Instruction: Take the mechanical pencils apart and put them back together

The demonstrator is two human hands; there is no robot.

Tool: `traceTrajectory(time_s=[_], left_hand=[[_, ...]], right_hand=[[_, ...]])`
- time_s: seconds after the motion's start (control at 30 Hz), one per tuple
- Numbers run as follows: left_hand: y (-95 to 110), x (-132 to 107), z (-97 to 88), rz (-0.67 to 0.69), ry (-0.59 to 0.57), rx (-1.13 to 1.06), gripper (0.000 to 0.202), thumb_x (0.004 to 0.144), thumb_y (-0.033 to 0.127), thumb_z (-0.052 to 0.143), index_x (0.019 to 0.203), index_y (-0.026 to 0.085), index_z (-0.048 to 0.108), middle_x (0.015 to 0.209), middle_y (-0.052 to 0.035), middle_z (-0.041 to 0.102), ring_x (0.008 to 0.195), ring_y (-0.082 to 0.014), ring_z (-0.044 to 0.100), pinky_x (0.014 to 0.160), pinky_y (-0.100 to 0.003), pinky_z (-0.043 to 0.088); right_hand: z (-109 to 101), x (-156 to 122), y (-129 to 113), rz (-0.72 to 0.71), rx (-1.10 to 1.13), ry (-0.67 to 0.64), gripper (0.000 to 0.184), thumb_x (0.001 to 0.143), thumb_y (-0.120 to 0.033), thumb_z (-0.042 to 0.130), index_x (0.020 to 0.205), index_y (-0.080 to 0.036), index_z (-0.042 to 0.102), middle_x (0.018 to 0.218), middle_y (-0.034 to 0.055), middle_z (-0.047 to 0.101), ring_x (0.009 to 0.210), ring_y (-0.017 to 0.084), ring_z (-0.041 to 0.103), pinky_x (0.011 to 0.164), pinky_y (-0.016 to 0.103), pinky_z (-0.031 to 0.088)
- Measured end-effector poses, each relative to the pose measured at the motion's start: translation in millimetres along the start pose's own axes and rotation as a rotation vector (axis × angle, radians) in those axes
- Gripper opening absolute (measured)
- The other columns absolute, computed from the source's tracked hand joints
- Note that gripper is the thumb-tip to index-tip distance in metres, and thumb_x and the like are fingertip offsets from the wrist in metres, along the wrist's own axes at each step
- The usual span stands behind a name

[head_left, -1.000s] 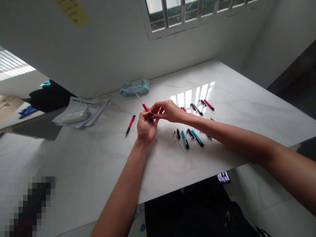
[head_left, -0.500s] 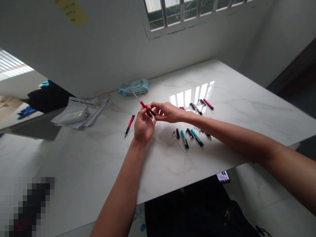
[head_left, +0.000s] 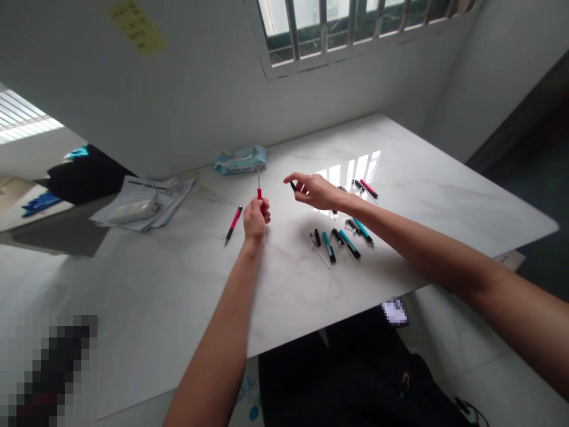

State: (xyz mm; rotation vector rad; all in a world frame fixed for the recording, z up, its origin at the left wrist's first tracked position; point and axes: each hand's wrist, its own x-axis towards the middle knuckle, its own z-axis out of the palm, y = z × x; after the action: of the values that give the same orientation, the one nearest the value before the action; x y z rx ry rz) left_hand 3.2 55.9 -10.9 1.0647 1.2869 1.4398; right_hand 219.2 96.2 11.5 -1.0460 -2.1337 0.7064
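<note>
My left hand (head_left: 255, 219) is closed round a red pen barrel (head_left: 259, 193), held upright with its thin white refill sticking out of the top. My right hand (head_left: 313, 191) hovers a little to the right and pinches a small black pen piece (head_left: 293, 186) between thumb and forefinger. A whole red and black pen (head_left: 234, 224) lies on the white marble table (head_left: 178, 284) just left of my left hand. Teal and black pen parts (head_left: 338, 242) lie below my right forearm, and more pens (head_left: 365, 188) lie beyond it.
A blue pack of wipes (head_left: 240, 160) lies near the wall. A stack of papers with a white object on top (head_left: 140, 204) sits at the back left. The table's front edge runs across the lower frame, with dark bags on the floor beneath.
My hands were together on the red pen. They have drawn apart: the right hand carries off the black piece, and the left has turned the barrel upright.
</note>
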Motion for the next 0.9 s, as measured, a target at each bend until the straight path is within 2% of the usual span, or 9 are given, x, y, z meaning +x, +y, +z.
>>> traceTrajectory(time_s=[0.1, 0.27, 0.37, 0.47, 0.63, 0.9], left_hand=[[-4.0, -0.1, -0.9, 0.012, -0.048, 0.146, 0.023, 0.087, 0.038, 0.057, 0.072, 0.023, 0.052, 0.064, 0.0034, 0.036, 0.051, -0.0117, 0.027, 0.049, -0.027, 0.020], [-7.4, -8.7, -1.1, 0.226, -0.169, 0.510, 0.036, 0.098, 0.047, 0.049, 0.071, 0.023, 0.051, 0.069, -0.0004, 0.046, 0.063, -0.0165, 0.040, 0.060, -0.030, 0.031], [-6.1, -16.4, 0.7, 0.304, -0.224, 0.690, 0.040, 0.102, 0.049, 0.047, 0.072, 0.024, 0.052, 0.068, -0.0004, 0.048, 0.067, -0.0183, 0.044, 0.067, -0.032, 0.033], [-5.0, -21.1, 2.3, 0.303, -0.265, 0.744, 0.040, 0.103, 0.049, 0.046, 0.073, 0.024, 0.051, 0.067, 0.0008, 0.045, 0.066, -0.0179, 0.043, 0.068, -0.033, 0.032], [-6.5, -22.4, 1.8, 0.290, -0.278, 0.813, 0.041, 0.102, 0.051, 0.046, 0.072, 0.024, 0.049, 0.065, 0.0026, 0.039, 0.065, -0.0168, 0.040, 0.068, -0.032, 0.031], [-6.6, -25.0, 1.7, 0.297, -0.301, 0.844, 0.039, 0.101, 0.049, 0.046, 0.071, 0.023, 0.046, 0.065, 0.0030, 0.039, 0.065, -0.0160, 0.040, 0.068, -0.031, 0.030]], right_hand=[[-5.1, -15.4, 7.4, 0.052, 0.047, 0.042, 0.054, 0.093, -0.015, 0.062, 0.147, -0.019, 0.065, 0.099, 0.0051, 0.079, 0.077, 0.018, 0.067, 0.077, 0.031, 0.052], [-16.9, -41.0, 28.7, 0.069, 0.030, 0.057, 0.047, 0.095, -0.017, 0.059, 0.138, -0.023, 0.077, 0.091, 0.0028, 0.077, 0.073, 0.016, 0.065, 0.075, 0.030, 0.051], [-25.4, -52.2, 41.9, 0.076, 0.077, 0.070, 0.042, 0.097, -0.023, 0.059, 0.134, -0.022, 0.081, 0.095, 0.0052, 0.080, 0.075, 0.017, 0.066, 0.076, 0.033, 0.054], [-33.6, -57.1, 50.6, 0.093, 0.140, 0.091, 0.035, 0.094, -0.029, 0.068, 0.124, -0.021, 0.083, 0.102, 0.0083, 0.082, 0.082, 0.020, 0.072, 0.080, 0.038, 0.060], [-40.0, -55.1, 55.0, 0.119, 0.214, 0.112, 0.025, 0.087, -0.034, 0.076, 0.106, -0.018, 0.082, 0.102, 0.0093, 0.083, 0.089, 0.023, 0.077, 0.086, 0.042, 0.065], [-39.5, -54.8, 44.0, 0.085, 0.360, 0.159, 0.026, 0.087, -0.037, 0.078, 0.104, -0.018, 0.083, 0.105, 0.0089, 0.082, 0.090, 0.022, 0.078, 0.089, 0.044, 0.068]])
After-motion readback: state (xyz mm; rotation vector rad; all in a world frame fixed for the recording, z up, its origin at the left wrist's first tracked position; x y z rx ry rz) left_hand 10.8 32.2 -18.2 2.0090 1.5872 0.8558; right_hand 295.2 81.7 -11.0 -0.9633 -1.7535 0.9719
